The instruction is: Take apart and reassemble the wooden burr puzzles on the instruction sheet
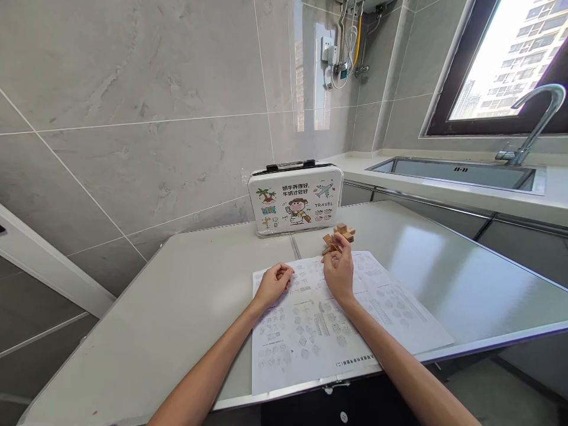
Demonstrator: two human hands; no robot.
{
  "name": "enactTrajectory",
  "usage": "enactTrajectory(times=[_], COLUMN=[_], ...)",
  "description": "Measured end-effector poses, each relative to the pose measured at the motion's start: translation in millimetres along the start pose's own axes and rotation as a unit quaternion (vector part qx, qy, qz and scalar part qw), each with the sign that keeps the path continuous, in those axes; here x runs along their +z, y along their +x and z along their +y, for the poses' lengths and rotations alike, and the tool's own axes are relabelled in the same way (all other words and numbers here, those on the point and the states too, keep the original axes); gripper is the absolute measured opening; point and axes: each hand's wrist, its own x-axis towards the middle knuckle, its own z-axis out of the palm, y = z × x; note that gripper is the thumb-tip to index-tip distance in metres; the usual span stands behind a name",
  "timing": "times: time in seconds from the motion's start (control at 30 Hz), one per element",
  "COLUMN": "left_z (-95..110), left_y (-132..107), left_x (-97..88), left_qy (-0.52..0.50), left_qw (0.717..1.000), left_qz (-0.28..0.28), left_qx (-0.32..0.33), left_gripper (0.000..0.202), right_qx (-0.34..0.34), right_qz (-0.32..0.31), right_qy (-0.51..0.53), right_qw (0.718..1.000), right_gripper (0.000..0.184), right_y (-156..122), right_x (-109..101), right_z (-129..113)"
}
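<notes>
A printed instruction sheet with many small diagrams lies flat on the white table. My left hand rests on the sheet's upper left corner, fingers curled in loosely with nothing seen in them. My right hand is at the sheet's top edge, its fingers closed on a small wooden puzzle piece. Just beyond it, a wooden interlocking puzzle sits on the table.
A white tin case with cartoon pictures stands upright against the tiled wall. To the right are a steel sink and a curved tap under a window. The table's front edge is near my body.
</notes>
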Motion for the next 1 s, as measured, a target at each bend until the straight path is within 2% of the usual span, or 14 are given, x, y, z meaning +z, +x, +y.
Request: enactTrajectory(times=[0.13,0.4,0.57,0.73,0.87,1.0], left_z=[5,9,9,9,11,13], left_y=[-1,2,3,2,0,-2], left_x=[2.2,5.0,4.9,3.4,-0.6,-3.9], left_qy=[-0.018,-0.087,-0.214,-0.261,-0.263,-0.275], left_qw=[1.0,0.994,0.975,0.964,0.963,0.96], left_qz=[0.0,0.024,-0.053,-0.06,-0.055,-0.056], left_qx=[-0.002,0.063,0.005,0.004,0.012,0.026], left_gripper=[0.038,0.05,0.061,0.055,0.053,0.055], right_qx=[-0.086,-0.12,-0.134,-0.108,-0.014,0.095], right_qz=[-0.042,-0.202,-0.27,-0.305,-0.356,-0.402], right_qy=[-0.041,-0.076,-0.085,-0.044,0.026,0.097], right_qw=[0.995,0.969,0.95,0.945,0.934,0.906], right_gripper=[0.049,0.049,0.044,0.032,0.017,0.031], right_y=[-8,-18,-19,-19,-17,-13], right_x=[5,9,9,9,8,7], right_z=[0,4,8,2,-6,-6])
